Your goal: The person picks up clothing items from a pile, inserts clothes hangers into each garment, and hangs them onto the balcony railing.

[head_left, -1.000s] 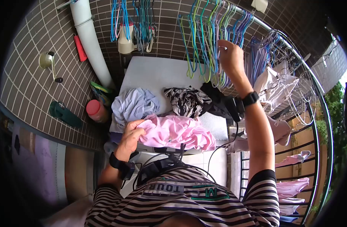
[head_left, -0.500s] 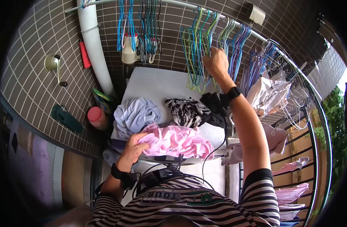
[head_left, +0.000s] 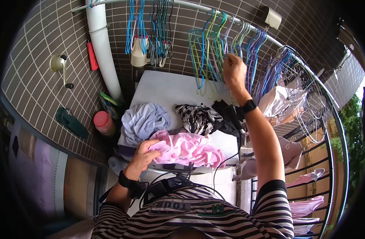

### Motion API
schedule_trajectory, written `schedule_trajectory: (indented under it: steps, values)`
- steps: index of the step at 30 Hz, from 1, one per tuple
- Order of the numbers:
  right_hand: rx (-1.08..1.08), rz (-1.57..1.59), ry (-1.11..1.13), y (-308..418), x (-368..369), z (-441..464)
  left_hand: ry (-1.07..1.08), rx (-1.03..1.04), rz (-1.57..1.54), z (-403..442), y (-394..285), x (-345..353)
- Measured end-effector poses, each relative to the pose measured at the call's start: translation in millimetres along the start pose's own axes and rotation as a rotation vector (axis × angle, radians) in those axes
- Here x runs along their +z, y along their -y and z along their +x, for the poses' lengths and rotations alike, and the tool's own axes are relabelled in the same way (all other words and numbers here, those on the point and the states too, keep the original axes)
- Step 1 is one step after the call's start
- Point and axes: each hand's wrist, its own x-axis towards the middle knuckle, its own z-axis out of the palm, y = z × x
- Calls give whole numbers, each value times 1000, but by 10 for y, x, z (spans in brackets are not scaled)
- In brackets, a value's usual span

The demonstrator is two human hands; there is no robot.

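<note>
Pink garment (head_left: 194, 149), bunched along the near edge of the bench (head_left: 162, 81); one end is pinched by the left hand (head_left: 144, 158); not yet placed on a hanger. Pink clothing (head_left: 308, 208), right side, apparently already hung by the railing (head_left: 331, 159). Behind, three heaps left unhung: pale blue garment (head_left: 146, 122), black-and-white garment (head_left: 198, 118), black cloth (head_left: 219, 106). Farther, a pale hanger (head_left: 228, 34) seems gripped by the right hand (head_left: 235, 72), its hook apparently not lifted from the rail (head_left: 190, 4); bare blue hangers (head_left: 256, 53) are ranged alongside.
</note>
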Motion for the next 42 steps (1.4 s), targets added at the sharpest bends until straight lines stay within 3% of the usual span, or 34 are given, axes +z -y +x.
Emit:
schedule_trajectory:
  steps: [5,8,11,13,15,18,22,29,34,42]
  values:
    - [18,-111,-51,-91,-177,45,-8,15,-3,16,25,4]
    - [196,49,40,-36,-299,91,-2,4,8,29,12,19]
    - [197,174,45,-6,-389,110,-8,-28,27,34,-55,55]
    - [233,456,36,-83,-378,70,-45,59,37,70,-41,108]
    - [339,472,160,-29,-476,47,-51,99,18,121,-36,131]
    - [207,493,195,-165,-380,133,-24,73,-61,235,-8,175]
    - [224,574,180,-60,-248,164,-19,107,30,361,55,275]
    - [552,919,279,335,-254,-142,3,76,24,340,26,333]
    - [589,825,407,523,-553,-232,-40,77,-16,268,11,307]
    - [482,1095,337,231,-622,-307,-14,128,19,263,-27,324]
